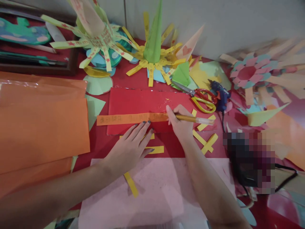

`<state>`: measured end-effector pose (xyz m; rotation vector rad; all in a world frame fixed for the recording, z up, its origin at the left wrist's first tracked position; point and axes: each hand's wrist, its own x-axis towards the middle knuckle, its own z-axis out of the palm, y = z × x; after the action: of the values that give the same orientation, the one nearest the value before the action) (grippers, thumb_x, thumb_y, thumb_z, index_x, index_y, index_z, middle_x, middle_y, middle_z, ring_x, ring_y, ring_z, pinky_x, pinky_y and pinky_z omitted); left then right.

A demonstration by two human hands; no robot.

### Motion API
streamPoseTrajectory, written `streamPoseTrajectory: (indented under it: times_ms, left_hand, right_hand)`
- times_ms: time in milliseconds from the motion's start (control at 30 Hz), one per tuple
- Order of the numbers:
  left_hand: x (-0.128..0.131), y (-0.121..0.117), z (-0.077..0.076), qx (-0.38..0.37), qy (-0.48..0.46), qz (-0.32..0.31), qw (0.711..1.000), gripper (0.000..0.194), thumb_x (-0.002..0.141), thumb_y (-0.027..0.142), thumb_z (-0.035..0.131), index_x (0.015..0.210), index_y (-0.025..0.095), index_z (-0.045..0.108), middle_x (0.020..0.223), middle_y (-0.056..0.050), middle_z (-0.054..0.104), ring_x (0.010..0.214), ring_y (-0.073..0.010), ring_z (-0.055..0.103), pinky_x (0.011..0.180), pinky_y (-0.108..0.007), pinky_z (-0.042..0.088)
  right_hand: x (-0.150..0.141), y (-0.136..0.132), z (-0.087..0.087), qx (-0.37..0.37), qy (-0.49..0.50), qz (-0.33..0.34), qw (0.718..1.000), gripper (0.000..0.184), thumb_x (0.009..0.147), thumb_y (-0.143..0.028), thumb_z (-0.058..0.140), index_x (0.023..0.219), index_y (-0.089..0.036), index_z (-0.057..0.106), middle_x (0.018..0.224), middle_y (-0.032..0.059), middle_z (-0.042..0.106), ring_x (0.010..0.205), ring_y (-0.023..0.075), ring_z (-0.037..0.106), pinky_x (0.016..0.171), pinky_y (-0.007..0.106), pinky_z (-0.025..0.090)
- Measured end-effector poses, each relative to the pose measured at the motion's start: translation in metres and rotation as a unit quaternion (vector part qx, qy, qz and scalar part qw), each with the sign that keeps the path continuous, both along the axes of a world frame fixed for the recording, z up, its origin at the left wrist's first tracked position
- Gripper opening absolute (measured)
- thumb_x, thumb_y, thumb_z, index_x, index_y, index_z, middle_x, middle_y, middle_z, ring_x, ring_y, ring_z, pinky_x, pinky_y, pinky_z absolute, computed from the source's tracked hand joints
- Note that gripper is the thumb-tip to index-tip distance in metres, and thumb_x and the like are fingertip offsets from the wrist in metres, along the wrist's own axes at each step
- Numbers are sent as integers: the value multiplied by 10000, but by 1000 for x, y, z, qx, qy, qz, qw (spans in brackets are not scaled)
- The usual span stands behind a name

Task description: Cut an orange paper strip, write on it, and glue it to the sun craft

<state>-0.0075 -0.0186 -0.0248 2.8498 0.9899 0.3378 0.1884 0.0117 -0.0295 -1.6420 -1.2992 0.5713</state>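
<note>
A long orange paper strip [124, 119] with marks along it lies across a red sheet [140, 101]. My left hand [131, 146] rests flat, fingers stretched out, with its fingertips pressing the strip near its middle. My right hand [179, 122] is closed around a yellow pen [193, 119], whose tip touches the strip's right end. Several short yellow paper strips [206, 140] lie around both hands. A pink sheet [152, 194] lies under my forearms.
Stacked orange sheets [40, 127] fill the left. Red-and-yellow scissors [201, 97] and a blue glue gun [220, 93] lie at the right. Paper cone stars [152, 47] and a paper flower [250, 71] stand at the back. A blurred dark object [249, 162] with a cable sits right.
</note>
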Motion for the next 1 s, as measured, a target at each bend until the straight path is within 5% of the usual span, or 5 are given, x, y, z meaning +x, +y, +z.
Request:
streamPoseTrajectory:
  times_ms: [700, 1000]
  left_hand:
    - [1, 1, 2, 36, 11, -1, 999, 434, 919, 361, 360, 1228, 96, 511, 1308, -157, 513, 1206, -262, 485, 986, -393, 425]
    - [1, 2, 0, 74, 13, -10, 997, 438, 923, 362, 348, 1211, 84, 525, 1289, -157, 532, 1176, -260, 513, 963, -388, 436]
  right_hand:
    - [2, 1, -1, 15, -44, 7, 999, 376, 777, -217, 520, 512, -203, 254, 465, -83, 236, 423, 54, 258, 438, 209, 242]
    - [1, 1, 0, 12, -23, 1, 1000, 351, 775, -210, 507, 512, -205, 274, 457, -81, 273, 417, 52, 319, 426, 193, 299]
